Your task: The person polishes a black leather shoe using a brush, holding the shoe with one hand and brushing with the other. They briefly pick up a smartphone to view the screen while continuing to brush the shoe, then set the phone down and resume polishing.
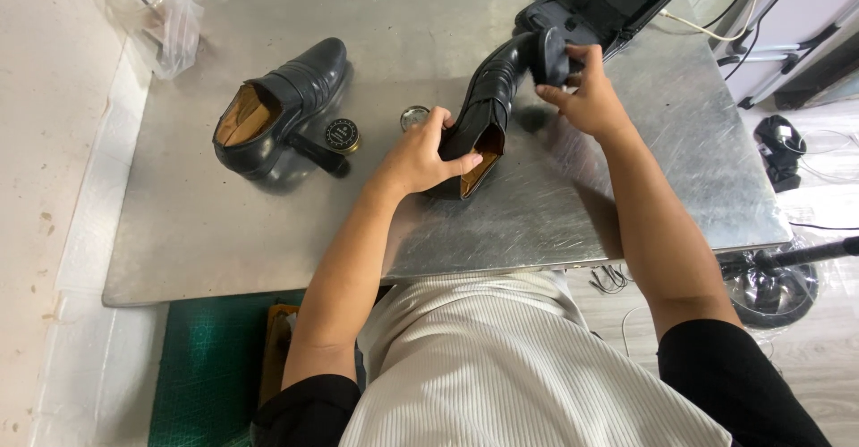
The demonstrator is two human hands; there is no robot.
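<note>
Gripping the heel of a black shoe [490, 98], the left hand [420, 156] steadies it; the right hand [586, 93] clasps a brush [550, 53] against its toe.

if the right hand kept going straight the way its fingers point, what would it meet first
Probably the toe of the black shoe: the right hand already presses a dark brush against it, fingers pointing up-left. Depth is unclear.

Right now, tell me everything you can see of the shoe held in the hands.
The held shoe is a black, leather-looking slip-on with creased pleats across the upper and a tan lining at its opening. It stands tilted on the metal table, toe raised away from the person. The left hand grips its heel end; the right hand presses a dark brush against the toe.
</note>
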